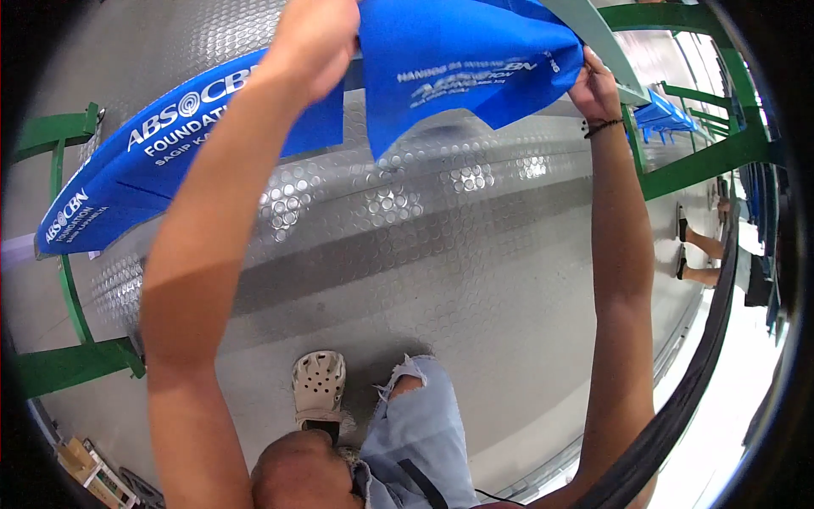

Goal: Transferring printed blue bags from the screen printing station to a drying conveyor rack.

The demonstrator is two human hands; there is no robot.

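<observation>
A blue printed cloth [466, 64] with white lettering hangs between my two hands at the top of the head view, its lower edge loose and wavy. My left hand [318, 47] is curled at its upper left edge, slightly blurred, with the fingertips hidden. At the cloth's right corner, my right hand [597, 89] pinches the bunched fabric. A dark beaded band circles that wrist. More blue printed cloth [119, 191] lies to the left, spread in a curve behind my left forearm.
Green metal frames [72, 369] stand at left, with another green frame [704, 165] at right. A pale grey-green beam [598, 42] runs beside my right hand. More blue cloth [666, 114] hangs farther right. Another person's feet [691, 254] show at right. Below is grey studded flooring [475, 280].
</observation>
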